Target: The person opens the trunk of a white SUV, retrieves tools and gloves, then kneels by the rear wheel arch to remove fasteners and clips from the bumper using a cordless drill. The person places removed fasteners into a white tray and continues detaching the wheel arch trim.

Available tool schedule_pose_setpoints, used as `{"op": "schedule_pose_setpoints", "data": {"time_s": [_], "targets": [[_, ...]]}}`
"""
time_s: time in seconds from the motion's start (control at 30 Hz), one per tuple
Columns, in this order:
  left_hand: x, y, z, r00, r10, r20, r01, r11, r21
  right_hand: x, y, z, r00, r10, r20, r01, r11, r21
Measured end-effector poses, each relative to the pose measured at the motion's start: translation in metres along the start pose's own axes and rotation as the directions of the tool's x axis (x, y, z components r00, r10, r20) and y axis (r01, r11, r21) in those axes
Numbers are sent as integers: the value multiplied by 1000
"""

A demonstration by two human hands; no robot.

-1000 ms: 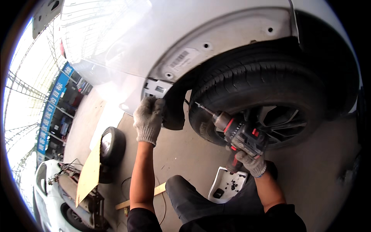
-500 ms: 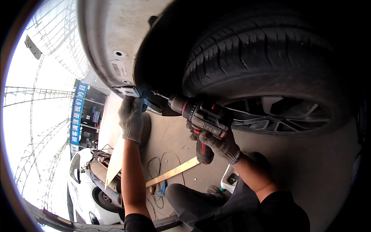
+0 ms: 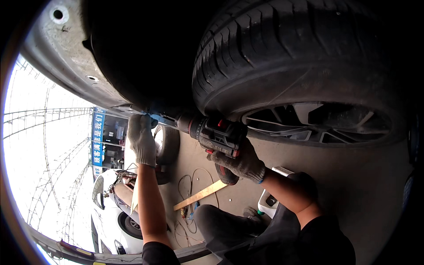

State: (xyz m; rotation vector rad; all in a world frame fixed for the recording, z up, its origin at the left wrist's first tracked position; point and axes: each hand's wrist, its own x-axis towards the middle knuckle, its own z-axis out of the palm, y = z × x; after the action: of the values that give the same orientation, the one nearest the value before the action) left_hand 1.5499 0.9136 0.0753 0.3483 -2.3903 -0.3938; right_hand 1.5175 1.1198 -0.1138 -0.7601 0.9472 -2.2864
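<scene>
Above the floor [image 3: 344, 185], the drill [image 3: 216, 136] gripped by the right hand [image 3: 244, 165] has been brought nearer the left hand [image 3: 142, 140] at nine o'clock, whose hold is unclear.

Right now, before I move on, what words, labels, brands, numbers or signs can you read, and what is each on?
Blue banner: a line of large white characters, which I won't copy out.
Black-and-red drill in the right hand: pale lettering on its side, too small and blurred to read.
Tire: faint sidewall marks, too dim to read.
</scene>
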Motion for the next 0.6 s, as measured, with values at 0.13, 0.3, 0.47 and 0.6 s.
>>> {"op": "schedule_pose_setpoints", "data": {"time_s": [0.13,0.3,0.47,0.6], "targets": [[-1,7,8,1000,-24,-10,22,992,-127,6,-6,4,999,-52,-9,52,999,6],[-1,-6,6,1000,5,-16,-7,994,-113,19,10,20,993,-115,-27,118,980,163],[-2,-5,13,998,46,-52,-53,991,-124,25,18,29,988,-128,-88,149,938,314],[-5,-8,13,997,53,-61,-58,996,-74,23,12,33,997,-59,-58,78,914,397]]}}
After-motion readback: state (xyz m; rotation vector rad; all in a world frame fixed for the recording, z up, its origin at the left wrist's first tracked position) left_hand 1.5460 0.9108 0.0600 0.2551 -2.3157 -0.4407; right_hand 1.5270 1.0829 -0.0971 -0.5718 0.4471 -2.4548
